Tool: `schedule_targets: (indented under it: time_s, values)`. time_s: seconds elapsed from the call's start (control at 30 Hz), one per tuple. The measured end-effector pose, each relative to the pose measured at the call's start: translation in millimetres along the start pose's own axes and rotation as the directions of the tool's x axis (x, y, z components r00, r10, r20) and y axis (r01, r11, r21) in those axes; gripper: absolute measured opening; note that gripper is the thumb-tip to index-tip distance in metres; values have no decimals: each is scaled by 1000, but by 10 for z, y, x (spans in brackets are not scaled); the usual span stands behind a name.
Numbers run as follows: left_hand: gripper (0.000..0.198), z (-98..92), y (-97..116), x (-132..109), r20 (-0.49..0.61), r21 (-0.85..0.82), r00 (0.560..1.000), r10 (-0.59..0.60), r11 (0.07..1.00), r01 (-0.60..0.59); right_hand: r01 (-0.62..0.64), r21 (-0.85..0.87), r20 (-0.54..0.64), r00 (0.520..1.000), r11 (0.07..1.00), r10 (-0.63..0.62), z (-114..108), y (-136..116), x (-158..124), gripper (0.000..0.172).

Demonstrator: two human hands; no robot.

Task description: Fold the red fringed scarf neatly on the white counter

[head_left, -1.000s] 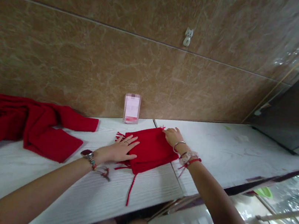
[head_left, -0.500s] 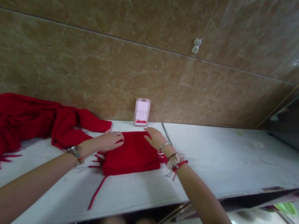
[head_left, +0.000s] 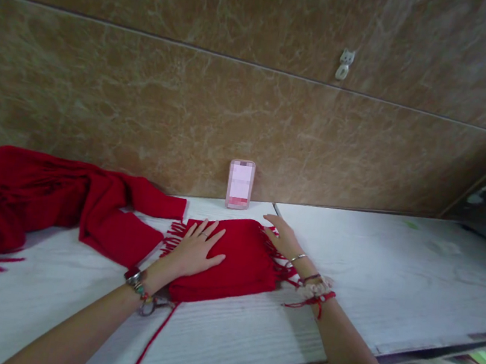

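Red on the white bench (head_left: 387, 258)!
A loose heap (head_left: 58, 197) sprawls along the back edge; folded scarf (head_left: 243, 255) between back and front edges — left hand (head_left: 196, 253) flat on it, fingers spread, right hand (head_left: 284, 241) apart, fingers loose by the fringe (head_left: 281, 270) — phone (head_left: 240, 183) upright at the back edge.

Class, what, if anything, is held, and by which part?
Nothing: left hand flat on the folded red cloth, right hand open at its right-hand fringe.
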State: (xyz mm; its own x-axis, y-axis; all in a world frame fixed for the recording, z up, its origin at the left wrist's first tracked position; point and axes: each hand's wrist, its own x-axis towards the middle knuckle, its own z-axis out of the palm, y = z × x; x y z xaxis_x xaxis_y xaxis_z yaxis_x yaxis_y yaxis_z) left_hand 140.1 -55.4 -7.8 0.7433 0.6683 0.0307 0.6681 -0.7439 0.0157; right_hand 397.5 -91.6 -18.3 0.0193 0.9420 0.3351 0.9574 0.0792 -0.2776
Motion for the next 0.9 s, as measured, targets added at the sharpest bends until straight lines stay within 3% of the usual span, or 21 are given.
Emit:
schedule_targets:
  time_s: [0.1, 0.2, 0.3, 0.5, 0.57, 0.67, 0.8, 0.9]
  values:
    - [62, 10, 13, 7, -20, 6, 1000, -4, 1000, 4, 226, 192, -21, 974, 955, -226, -78, -150, -75, 41]
    - [62, 17, 10, 14, -24, 8, 1000, 2, 1000, -1, 353, 295, 196, 888, 888, -417, -153, -273, -178, 62]
    - [62, 20, 1, 20, -25, 18, 1000, 16, 1000, -15, 320, 302, 408, 808, 898, -425, -214, -278, -254, 83]
    - [59, -29, 57, 8, -8, 63, 1000, 2, 998, -1, 248, 344, 526, 748, 906, -404, -287, -169, -307, 96]
    - [54, -83, 120, -29, 7, 80, 1000, -12, 997, 12, 263, 358, 519, 741, 896, -425, -316, -185, -309, 90]
    - [49, -164, 235, -119, 24, 98, 999, 30, 995, -32, 332, 371, 469, 739, 867, -484, -364, -252, -308, 66]
    - [62, -168, 327, -221, 68, 30, 985, 160, 986, -163, 410, 349, 394, 752, 843, -529, -389, -340, -318, 40]
    - [67, -116, 327, -246, 89, 10, 979, 181, 983, -183, 474, 312, 357, 744, 823, -564, -381, -397, -340, 34]
